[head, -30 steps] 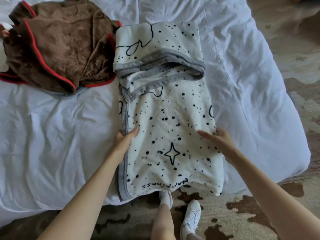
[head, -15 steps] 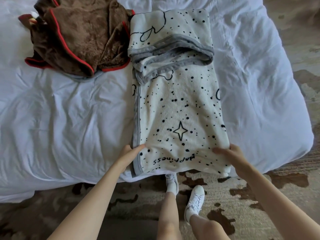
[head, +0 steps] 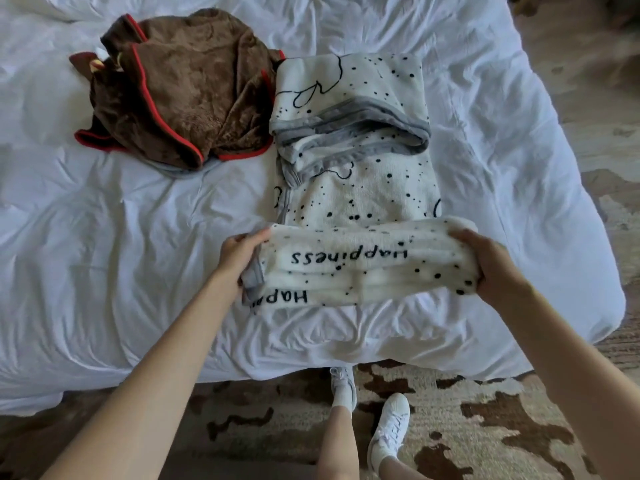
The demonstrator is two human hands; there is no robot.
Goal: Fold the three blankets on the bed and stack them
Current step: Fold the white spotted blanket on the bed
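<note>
Near end of the white, black-speckled fleece blanket (head: 360, 188) is pinched by both hands, left (head: 239, 251) and right (head: 491, 261); layers could get skewed if it's dropped unevenly.

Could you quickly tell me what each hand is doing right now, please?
Left hand: closed on the white blanket's near edge.
Right hand: closed on the same edge.

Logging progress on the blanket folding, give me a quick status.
Left hand and right hand both shut on near end of white starry blanket, lifted for folding. Brown blanket unfolded, far left. Nothing in the way.
</note>
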